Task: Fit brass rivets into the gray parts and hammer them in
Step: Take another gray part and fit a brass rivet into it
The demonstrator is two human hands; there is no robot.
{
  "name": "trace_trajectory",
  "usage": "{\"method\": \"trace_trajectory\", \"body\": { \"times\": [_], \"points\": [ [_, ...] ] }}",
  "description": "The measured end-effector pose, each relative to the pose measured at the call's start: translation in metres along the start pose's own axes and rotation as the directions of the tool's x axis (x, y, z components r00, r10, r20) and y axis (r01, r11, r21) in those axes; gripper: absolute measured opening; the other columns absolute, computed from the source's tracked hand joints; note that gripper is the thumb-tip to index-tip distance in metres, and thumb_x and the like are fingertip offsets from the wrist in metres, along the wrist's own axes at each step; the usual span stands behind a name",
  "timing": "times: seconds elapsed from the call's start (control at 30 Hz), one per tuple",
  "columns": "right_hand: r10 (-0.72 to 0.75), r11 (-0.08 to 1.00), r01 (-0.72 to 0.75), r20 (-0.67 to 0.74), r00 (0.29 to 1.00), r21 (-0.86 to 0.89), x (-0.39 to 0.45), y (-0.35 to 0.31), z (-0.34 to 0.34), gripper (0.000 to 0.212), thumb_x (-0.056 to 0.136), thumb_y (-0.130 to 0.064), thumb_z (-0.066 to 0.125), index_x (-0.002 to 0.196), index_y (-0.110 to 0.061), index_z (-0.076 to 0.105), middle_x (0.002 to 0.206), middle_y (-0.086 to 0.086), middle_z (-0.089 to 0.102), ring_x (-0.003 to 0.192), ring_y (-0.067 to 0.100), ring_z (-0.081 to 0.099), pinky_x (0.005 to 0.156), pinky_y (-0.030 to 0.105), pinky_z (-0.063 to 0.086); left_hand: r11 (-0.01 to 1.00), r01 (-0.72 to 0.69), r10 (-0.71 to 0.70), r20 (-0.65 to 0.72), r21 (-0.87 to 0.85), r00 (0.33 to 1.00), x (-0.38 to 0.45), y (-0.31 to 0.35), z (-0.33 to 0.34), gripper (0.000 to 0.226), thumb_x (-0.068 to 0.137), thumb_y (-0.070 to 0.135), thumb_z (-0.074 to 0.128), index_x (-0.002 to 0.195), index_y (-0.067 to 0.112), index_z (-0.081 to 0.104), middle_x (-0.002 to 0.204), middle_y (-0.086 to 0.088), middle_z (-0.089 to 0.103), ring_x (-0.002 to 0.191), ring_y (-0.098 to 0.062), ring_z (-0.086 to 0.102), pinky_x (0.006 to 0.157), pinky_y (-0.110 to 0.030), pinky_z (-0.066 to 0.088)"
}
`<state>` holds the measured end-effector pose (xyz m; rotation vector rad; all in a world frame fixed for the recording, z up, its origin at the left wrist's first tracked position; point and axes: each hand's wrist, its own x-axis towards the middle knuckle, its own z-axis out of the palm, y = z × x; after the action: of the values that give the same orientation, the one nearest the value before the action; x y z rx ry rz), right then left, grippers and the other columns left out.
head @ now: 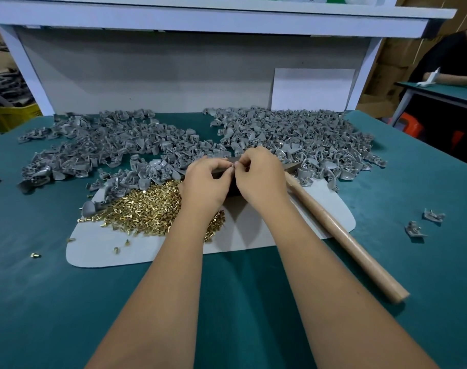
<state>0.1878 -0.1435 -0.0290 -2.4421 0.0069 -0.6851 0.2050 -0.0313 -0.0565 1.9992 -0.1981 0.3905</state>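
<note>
My left hand (204,182) and my right hand (257,175) meet fingertip to fingertip over a dark block (231,193) at the middle of the table. Between the tips they pinch a small piece, mostly hidden by the fingers. A heap of brass rivets (144,209) lies on a grey mat (115,251) just left of my left wrist. Two broad piles of gray parts cover the table behind the hands, a left pile (107,147) and a right pile (307,137). The hammer's wooden handle (341,235) lies on the table to the right of my right arm, untouched.
Two loose gray parts (424,222) lie on the green table (253,302) at the right. Stray rivets (35,255) lie left of the mat. A white shelf frame (200,20) stands behind the piles. Another person's arm (456,77) rests on a neighbouring table at the far right.
</note>
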Motion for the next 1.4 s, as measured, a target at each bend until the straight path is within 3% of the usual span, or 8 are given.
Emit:
{"method": "trace_trajectory", "body": {
  "times": [0.1,0.3,0.63,0.8,0.97,1.07,1.4],
  "points": [
    [-0.006,1.0,0.006,-0.056,0.998,0.005,-0.003,-0.001,0.004,0.017,0.088,-0.015,0.058,0.072,-0.016,0.053,0.09,0.003,0.056,0.089,0.022,0.056,0.069,0.022,0.03,0.999,0.01,-0.01,-0.007,0.031,1.0,-0.002,0.001,0.0,0.012,0.091,0.024,0.066,0.091,0.034,0.072,0.106,0.011,0.069,0.123,-0.023,0.055,0.103,-0.049,0.044],
    [0.005,0.998,0.001,-0.1,0.995,0.062,-0.002,0.001,0.008,0.02,0.086,-0.012,0.057,0.067,-0.014,0.05,0.078,-0.004,0.046,0.071,0.015,0.043,0.057,0.023,0.02,0.997,0.02,-0.02,0.003,0.069,1.0,-0.003,0.003,0.0,0.012,0.093,0.026,0.063,0.093,0.035,0.071,0.114,0.008,0.068,0.127,-0.022,0.053,0.104,-0.05,0.042],
    [0.003,0.994,0.012,-0.133,0.991,0.109,-0.003,0.004,0.011,0.021,0.085,-0.009,0.056,0.067,-0.014,0.047,0.074,-0.006,0.044,0.069,0.015,0.041,0.057,0.023,0.02,0.998,0.014,-0.014,0.004,0.067,1.0,-0.002,0.005,0.0,0.012,0.092,0.023,0.063,0.095,0.029,0.073,0.11,0.007,0.069,0.123,-0.022,0.055,0.101,-0.046,0.046],
    [-0.018,0.993,0.031,-0.111,0.994,0.113,-0.005,0.01,0.01,0.014,0.089,-0.011,0.057,0.076,-0.009,0.059,0.083,-0.001,0.054,0.074,0.013,0.045,0.062,0.024,0.029,0.998,-0.011,0.011,0.001,0.056,1.0,-0.003,0.004,-0.001,0.011,0.092,0.022,0.065,0.097,0.023,0.075,0.111,0.005,0.07,0.124,-0.024,0.054,0.103,-0.046,0.043],
    [0.02,0.938,0.006,-0.07,0.997,0.348,-0.012,0.017,0.001,0.016,0.092,-0.013,0.056,0.082,-0.014,0.068,0.085,-0.004,0.062,0.077,0.007,0.051,0.065,0.007,0.035,0.998,0.041,-0.041,-0.002,-0.056,0.999,-0.001,0.004,-0.001,0.011,0.093,0.021,0.065,0.095,0.026,0.075,0.116,0.006,0.068,0.127,-0.025,0.051,0.109,-0.051,0.037],
    [0.097,0.891,-0.066,-0.046,0.994,0.449,-0.011,0.018,-0.002,0.017,0.093,-0.015,0.054,0.083,-0.018,0.067,0.088,-0.004,0.064,0.083,0.007,0.056,0.07,0.016,0.041,0.989,0.08,-0.081,-0.005,-0.127,0.997,0.001,0.003,0.0,0.011,0.092,0.019,0.066,0.093,0.023,0.076,0.116,0.004,0.068,0.127,-0.024,0.051,0.11,-0.049,0.036],
    [0.079,0.9,-0.05,-0.049,0.996,0.434,-0.01,0.018,0.0,0.017,0.093,-0.015,0.054,0.08,-0.02,0.064,0.089,-0.003,0.062,0.081,0.004,0.053,0.066,0.007,0.035,0.987,0.076,-0.076,0.006,-0.145,0.997,0.002,0.001,-0.001,0.013,0.092,0.018,0.066,0.098,0.014,0.077,0.113,0.005,0.068,0.127,-0.025,0.051,0.11,-0.047,0.037]
  ]
}}
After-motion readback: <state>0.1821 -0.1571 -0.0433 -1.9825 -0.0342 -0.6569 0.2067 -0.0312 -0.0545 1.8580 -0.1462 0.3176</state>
